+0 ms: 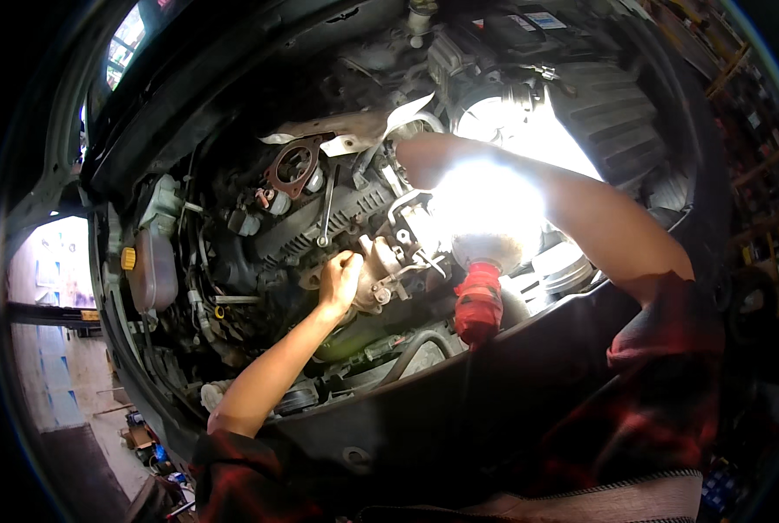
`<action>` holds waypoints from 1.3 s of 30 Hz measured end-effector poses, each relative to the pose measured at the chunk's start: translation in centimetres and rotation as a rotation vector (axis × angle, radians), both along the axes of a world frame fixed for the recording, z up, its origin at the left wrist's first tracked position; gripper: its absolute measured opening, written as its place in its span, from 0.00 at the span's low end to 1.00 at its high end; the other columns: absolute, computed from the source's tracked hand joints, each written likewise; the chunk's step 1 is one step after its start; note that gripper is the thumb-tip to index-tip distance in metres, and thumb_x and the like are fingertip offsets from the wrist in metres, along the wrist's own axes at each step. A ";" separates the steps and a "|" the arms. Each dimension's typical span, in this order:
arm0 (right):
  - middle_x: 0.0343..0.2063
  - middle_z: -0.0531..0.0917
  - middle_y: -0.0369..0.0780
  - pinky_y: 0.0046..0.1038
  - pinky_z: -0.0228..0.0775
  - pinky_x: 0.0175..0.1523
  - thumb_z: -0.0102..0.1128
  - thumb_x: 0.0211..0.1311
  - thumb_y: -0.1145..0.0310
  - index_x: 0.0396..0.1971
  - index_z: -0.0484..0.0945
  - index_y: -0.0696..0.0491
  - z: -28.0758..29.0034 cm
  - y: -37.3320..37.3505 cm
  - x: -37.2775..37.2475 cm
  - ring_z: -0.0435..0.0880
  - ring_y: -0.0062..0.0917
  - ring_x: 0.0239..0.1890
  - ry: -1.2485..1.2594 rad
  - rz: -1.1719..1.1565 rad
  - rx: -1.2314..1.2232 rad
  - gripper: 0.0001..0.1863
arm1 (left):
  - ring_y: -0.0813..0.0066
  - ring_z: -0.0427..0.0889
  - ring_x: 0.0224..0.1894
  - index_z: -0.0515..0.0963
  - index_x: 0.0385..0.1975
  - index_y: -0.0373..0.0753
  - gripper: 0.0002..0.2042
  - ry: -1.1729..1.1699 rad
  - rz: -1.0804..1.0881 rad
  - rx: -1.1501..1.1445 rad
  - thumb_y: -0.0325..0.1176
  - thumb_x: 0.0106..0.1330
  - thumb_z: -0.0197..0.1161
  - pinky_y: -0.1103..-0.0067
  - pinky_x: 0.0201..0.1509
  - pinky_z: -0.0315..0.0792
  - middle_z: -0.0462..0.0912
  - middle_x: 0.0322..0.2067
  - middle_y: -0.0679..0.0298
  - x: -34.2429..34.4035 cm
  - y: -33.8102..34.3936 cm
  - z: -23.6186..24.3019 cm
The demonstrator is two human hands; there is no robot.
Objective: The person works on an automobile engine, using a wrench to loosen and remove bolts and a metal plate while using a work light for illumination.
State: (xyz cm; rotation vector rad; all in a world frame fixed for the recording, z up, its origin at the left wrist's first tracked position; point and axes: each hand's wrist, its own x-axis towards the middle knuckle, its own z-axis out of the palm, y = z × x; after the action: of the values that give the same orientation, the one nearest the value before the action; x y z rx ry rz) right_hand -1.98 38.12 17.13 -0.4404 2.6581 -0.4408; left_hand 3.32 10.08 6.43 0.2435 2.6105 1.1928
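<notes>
Clock centred on the metal housing (377,272), mid-bay. Nearest you, at 4 o'clock, the lamp's red wrap (479,305), glare above it. Your left hand (341,279) lies close against the housing's 9 o'clock side, fingers curled; cannot tell whether they grasp anything. Wrench (327,209) at 11, gasket (278,177) beyond. Your right hand (420,159) reaches to 1, just beside the shield (354,128); its fingers are obscured, grip cannot be told. Battery (522,33) farthest, 1 o'clock.

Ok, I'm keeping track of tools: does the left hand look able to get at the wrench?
Probably yes: the wrench lies close beyond the left hand, with nothing visible covering its near end, though the hand, curled, would need to open.
</notes>
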 end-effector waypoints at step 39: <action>0.24 0.85 0.45 0.30 0.79 0.31 0.45 0.69 0.65 0.43 0.77 0.65 -1.1 3.4 0.2 0.87 0.28 0.26 -0.180 -0.379 -0.371 0.18 | 0.84 0.65 0.25 0.74 0.22 0.36 0.13 -0.289 0.059 0.128 0.38 0.64 0.54 0.78 0.30 0.61 0.69 0.19 0.73 -0.4 2.5 -0.6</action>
State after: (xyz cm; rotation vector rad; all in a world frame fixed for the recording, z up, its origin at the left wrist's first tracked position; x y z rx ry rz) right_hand -1.77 41.55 16.08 0.0081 2.4809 -1.0458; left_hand 2.89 12.58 5.78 0.0159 2.3114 1.3085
